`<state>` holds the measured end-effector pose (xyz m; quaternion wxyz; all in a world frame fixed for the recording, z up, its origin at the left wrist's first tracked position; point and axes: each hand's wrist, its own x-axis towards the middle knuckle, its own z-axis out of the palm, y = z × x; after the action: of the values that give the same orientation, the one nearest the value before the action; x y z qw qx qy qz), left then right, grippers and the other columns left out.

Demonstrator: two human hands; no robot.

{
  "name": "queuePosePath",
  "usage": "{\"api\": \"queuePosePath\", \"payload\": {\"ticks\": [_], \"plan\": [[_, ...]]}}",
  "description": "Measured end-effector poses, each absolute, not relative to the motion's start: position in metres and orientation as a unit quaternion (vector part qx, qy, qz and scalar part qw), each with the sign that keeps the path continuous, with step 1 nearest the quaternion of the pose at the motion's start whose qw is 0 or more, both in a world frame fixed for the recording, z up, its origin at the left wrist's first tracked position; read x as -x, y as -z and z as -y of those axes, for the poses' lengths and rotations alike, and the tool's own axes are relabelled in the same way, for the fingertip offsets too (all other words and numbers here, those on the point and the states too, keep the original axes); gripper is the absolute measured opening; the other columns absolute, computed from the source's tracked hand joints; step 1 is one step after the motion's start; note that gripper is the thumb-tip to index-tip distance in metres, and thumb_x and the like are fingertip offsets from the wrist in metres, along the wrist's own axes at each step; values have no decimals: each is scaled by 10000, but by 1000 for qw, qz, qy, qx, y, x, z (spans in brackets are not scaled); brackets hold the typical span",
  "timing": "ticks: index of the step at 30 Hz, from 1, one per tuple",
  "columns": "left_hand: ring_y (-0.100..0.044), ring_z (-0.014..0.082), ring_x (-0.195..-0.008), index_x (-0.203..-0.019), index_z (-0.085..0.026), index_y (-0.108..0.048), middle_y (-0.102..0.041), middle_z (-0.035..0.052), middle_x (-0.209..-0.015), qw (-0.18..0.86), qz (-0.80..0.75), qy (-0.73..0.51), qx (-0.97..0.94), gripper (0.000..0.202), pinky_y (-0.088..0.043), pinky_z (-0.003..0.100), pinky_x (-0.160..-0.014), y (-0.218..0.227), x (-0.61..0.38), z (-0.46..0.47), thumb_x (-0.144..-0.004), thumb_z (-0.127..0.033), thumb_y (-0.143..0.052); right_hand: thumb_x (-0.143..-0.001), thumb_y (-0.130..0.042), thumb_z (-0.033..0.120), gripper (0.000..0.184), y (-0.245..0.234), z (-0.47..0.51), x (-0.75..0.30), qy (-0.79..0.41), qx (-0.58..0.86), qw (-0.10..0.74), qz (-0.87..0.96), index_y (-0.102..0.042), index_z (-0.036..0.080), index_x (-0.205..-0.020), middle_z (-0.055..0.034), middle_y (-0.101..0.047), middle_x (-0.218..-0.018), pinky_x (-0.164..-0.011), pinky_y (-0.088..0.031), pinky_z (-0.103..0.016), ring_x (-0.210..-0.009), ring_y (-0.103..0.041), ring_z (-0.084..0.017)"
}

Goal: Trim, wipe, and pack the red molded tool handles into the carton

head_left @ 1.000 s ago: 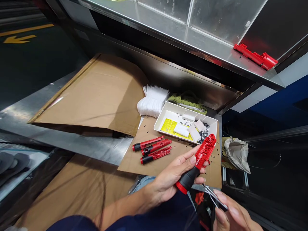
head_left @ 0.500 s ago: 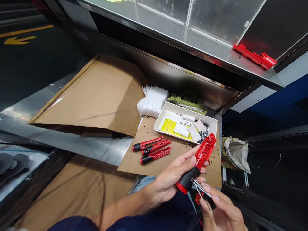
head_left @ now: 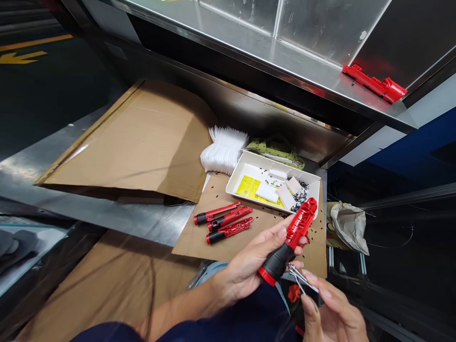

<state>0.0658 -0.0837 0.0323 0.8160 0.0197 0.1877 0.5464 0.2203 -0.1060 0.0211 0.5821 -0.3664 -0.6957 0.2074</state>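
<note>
My left hand grips a red plastic tool body with a black rubber handle, its red end pointing up and away. My right hand pinches a small steel tweezer-like tool, with the tips right by the black handle. I cannot tell whether they touch it. On the cardboard sheet lie several similar red-and-black tool bodies, a little left of my left hand. A white tray holds a yellow label, white pieces and black bits.
A stack of white sheets and a green printed bag sit behind the tray. Black bits are scattered over the cardboard. A red part lies on a steel ledge above. A crumpled bag lies right.
My right hand has moved left and up, bringing the steel tool from below the handle to beside it. My left hand and the tool body have barely moved.
</note>
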Motion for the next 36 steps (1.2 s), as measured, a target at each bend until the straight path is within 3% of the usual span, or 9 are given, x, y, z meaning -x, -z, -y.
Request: {"api": "queuePosePath", "payload": {"ticks": [5,9,11,15,18,23,25,30,36], "plan": [[-653,133,-769,-1163,-161,-704,-709,79,-945,811,-205,-548,3,388,-577,248,-705,-32,-66,83,-812,-310,-776,-830,-741,148,250,-19,111,-216,-254,371,591,670,-637,199,-1051,-31,-758,-951,-660,-650,-274,-782,-759,-196],[-681,151,-774,-982,-62,-727,-727,145,-940,797,-256,-542,71,348,-582,250,-734,-32,-62,79,-979,-346,-526,-866,-704,192,359,-8,98,-230,-203,514,578,601,-615,175,-1214,-74,-739,-1021,-772,-611,-314,-858,-735,-199],[-664,139,-686,-974,-49,-717,-723,143,-884,775,-276,-563,82,444,-579,241,-679,-28,-58,77,-1015,-376,-420,-898,-661,279,355,10,78,-233,-188,566,487,638,-630,145,-1226,-105,-731,-1028,-769,-585,-319,-845,-718,-205],[-624,113,-585,-1065,-61,-681,-708,103,-817,735,-268,-614,110,381,-572,230,-621,-17,-45,74,-1020,-325,-410,-915,-554,232,277,67,38,-215,-214,608,117,755,-679,170,-1156,-111,-731,-1015,-756,-522,-319,-850,-698,-222],[-663,111,-641,-1036,-64,-671,-708,91,-807,741,-258,-596,172,314,-582,217,-664,-10,-39,70,-1019,-230,-404,-830,-599,118,216,107,25,-193,-229,602,34,764,-721,181,-996,-108,-734,-930,-732,-487,-313,-817,-696,-235],[-710,192,-971,-1154,-117,-651,-742,90,-948,731,-267,-619,108,249,-554,348,-955,8,-37,68,-967,-253,-557,-823,-617,155,303,114,26,-193,-250,605,85,751,-693,185,-1115,-125,-694,-1075,-772,-479,-313,-931,-662,-237],[-663,236,-1124,-1238,-160,-620,-727,100,-1117,710,-285,-643,26,382,-502,385,-1038,16,-37,71,-884,-284,-693,-908,-543,262,295,95,29,-206,-262,607,127,740,-678,190,-1160,-118,-665,-1127,-764,-487,-300,-916,-648,-209],[-513,341,-1328,-1315,-229,-567,-631,123,-1340,665,-330,-658,-127,649,-414,481,-1122,31,-44,77,-738,-361,-833,-902,-582,493,344,35,43,-226,-428,548,350,628,-755,204,-972,-61,-622,-890,-648,-459,-267,-771,-574,-174],[-457,359,-1372,-1205,-228,-630,-621,104,-1350,595,-392,-640,-288,485,-387,492,-1154,40,-55,85,-799,-471,-741,-765,-737,522,322,14,54,-209,-582,496,370,527,-752,201,-773,31,-415,-672,-519,-346,-233,-581,-390,-103]]}}
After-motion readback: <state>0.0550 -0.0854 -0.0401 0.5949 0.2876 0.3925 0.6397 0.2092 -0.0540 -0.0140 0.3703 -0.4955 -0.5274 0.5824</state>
